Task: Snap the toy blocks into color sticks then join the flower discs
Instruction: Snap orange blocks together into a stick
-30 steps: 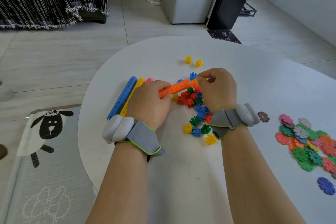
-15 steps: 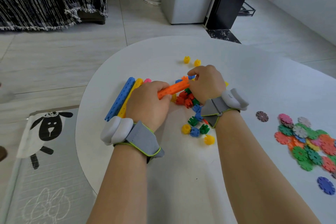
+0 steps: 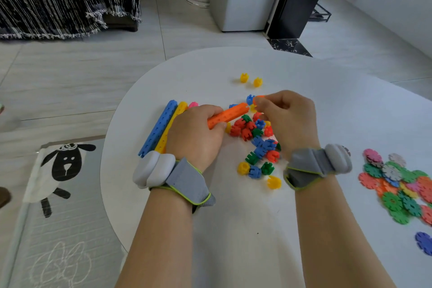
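Observation:
My left hand [image 3: 195, 134] grips an orange stick [image 3: 228, 116] of snapped blocks, its free end pointing up and right. My right hand [image 3: 286, 116] pinches a small orange block [image 3: 259, 98] just past that end, a little apart from it. A pile of loose red, blue, green and yellow blocks [image 3: 256, 140] lies on the white table [image 3: 233, 229] between my hands. A finished blue stick [image 3: 159, 127], a yellow stick [image 3: 171, 124] and a pink stick tip [image 3: 193, 104] lie left of my left hand. Flower discs [image 3: 402, 182] are heaped at the right.
Two yellow blocks [image 3: 250, 80] sit apart beyond the pile. A lone blue disc [image 3: 424, 242] lies near the right edge. The table's rounded edge runs close to my left forearm, with a sheep-print mat [image 3: 58, 194] on the floor below.
My right hand, which was pressing at the orange stick's end half a second ago, has drawn back to the right and now holds a small orange block just off the tip.

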Motion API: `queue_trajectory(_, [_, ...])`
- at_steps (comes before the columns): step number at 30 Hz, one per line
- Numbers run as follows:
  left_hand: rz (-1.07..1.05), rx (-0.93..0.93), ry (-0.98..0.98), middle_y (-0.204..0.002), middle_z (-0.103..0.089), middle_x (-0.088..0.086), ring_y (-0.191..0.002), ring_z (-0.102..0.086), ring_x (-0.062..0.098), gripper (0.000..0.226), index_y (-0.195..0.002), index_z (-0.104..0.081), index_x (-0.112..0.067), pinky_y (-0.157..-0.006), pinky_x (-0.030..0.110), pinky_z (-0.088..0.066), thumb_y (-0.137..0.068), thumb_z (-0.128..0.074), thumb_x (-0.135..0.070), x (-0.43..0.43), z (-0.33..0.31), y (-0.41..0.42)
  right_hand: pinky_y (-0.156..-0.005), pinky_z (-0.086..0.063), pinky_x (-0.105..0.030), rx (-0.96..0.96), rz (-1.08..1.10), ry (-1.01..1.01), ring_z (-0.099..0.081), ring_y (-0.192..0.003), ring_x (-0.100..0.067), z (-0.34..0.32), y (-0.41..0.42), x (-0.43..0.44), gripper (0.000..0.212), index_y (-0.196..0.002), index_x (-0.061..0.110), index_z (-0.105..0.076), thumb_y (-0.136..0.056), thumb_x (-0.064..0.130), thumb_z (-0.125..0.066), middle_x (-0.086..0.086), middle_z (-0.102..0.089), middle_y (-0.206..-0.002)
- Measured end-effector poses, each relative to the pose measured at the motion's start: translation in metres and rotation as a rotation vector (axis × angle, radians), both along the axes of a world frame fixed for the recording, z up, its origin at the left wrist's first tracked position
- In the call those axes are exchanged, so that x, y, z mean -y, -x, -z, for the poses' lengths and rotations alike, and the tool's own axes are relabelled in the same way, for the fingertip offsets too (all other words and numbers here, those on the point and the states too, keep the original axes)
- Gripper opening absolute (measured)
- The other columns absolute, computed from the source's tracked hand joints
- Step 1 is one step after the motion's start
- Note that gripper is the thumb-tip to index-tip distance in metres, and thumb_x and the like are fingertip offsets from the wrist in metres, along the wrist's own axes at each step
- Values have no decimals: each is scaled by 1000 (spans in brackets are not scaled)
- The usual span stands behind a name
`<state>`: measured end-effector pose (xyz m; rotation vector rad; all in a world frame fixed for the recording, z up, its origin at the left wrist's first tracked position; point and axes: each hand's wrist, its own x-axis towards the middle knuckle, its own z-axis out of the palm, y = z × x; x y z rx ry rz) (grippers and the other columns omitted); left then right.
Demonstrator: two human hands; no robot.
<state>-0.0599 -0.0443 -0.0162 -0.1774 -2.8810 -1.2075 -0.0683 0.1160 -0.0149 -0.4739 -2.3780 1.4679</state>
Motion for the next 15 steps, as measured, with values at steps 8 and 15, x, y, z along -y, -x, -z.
queue_trajectory(8, [73, -40, -62, -103, -67, -6, -98, -55, 12, 24, -111, -67, -26, -79, 14, -32, -88, -60, -21, -2, -3, -5, -69, -58, -29, -18, -48, 507, -72, -76, -24, -5, -27, 3, 4, -88, 6, -62, -89, 2, -62, -13, -72, -80])
queue_trajectory(15, [145, -61, -17, -105, -68, -7, -100, -56, 10, 28, -116, -65, -27, -77, -12, -9, -89, -58, -25, -2, 1, -3, -72, -58, -28, -26, -39, 521, -72, -76, -23, -1, -30, -1, 6, -87, 7, -65, -89, 3, -61, -9, -73, -79])
